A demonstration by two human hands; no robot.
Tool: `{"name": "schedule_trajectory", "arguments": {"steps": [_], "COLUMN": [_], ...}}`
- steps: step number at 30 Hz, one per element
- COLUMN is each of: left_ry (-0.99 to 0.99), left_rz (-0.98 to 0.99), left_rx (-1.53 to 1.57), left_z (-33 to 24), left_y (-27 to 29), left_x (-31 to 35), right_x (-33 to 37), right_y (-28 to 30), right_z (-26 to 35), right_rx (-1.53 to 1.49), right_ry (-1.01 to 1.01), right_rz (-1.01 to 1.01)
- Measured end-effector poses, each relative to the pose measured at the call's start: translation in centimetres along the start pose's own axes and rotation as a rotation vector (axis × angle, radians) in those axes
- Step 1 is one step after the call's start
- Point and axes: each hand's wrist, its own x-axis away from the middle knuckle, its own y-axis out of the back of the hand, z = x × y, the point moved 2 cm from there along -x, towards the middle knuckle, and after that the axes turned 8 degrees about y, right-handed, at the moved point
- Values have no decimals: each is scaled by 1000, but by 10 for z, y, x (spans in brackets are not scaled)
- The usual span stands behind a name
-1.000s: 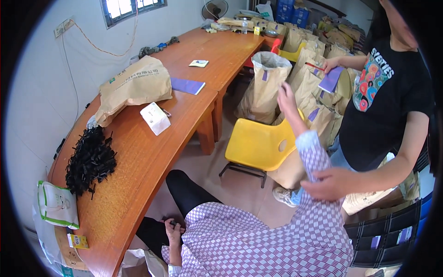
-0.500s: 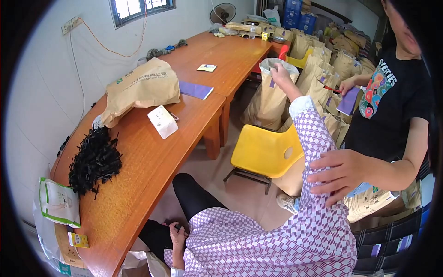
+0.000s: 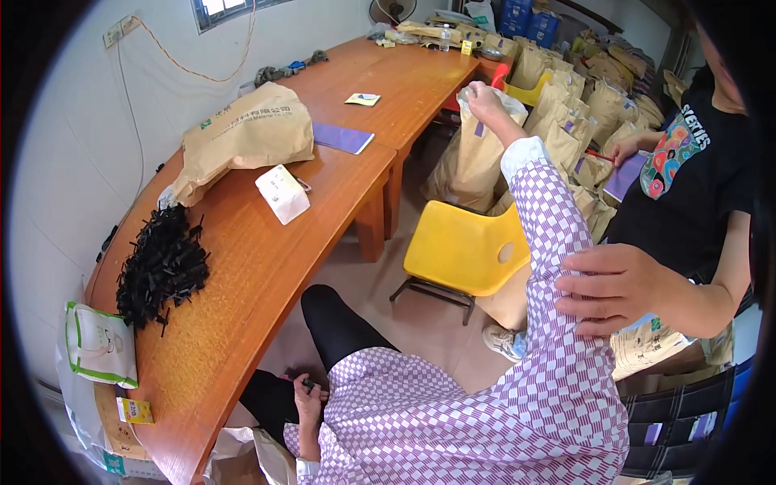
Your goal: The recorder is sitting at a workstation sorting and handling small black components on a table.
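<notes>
A: What differs from half a second ago?

B: The right hand [image 3: 483, 99], on its purple-and-white checked sleeve, has reached further out and now sits at the open top of the tall brown paper sack with a small purple label [image 3: 471, 153], fingers closed on the sack's pale rim. The co-worker's hand [image 3: 612, 288] stays pressed on that sleeve near the elbow. The view has swung a little to the right.

A: And the left hand?

B: The left hand [image 3: 308, 399] rests low on the lap against the black trousers, curled around something small and dark; whether it truly grips it, I cannot tell.

A: Where does the sack stand?

B: On the floor, just behind the yellow plastic chair [image 3: 463, 250] and beside the leg of the long orange-brown wooden table [image 3: 267, 259].

A: The other packages?

B: A big tan paper bag with green printing [image 3: 242, 137] lies on its side on the table; a flat purple booklet [image 3: 342, 137] lies beside it, a small white box [image 3: 282, 193] in front. A heap of small black parts [image 3: 162, 267] lies nearer. A white-and-green pouch [image 3: 99, 343] hangs over the table's near edge, a small yellow packet [image 3: 134, 411] below it. More brown sacks [image 3: 594, 97] crowd the far right.
</notes>
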Motion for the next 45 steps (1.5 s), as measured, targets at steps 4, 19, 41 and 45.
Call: {"name": "schedule_trajectory", "arguments": {"steps": [4, 19, 41, 45], "left_ry": [32, 6, -181, -269], "left_rz": [16, 0, 81, 117], "left_rx": [-116, -42, 387, 395], "left_z": [0, 15, -171, -197], "left_y": [-4, 0, -23, -20], "left_x": [-2, -1, 36, 60], "right_x": [5, 59, 200, 294], "right_y": [3, -17, 34, -46], "right_z": [-16, -21, 234, 309], "right_rx": [-1, -213, -1054, -1224], "right_ry": [41, -97, 154, 156], "right_rz": [-83, 23, 394, 919]}}
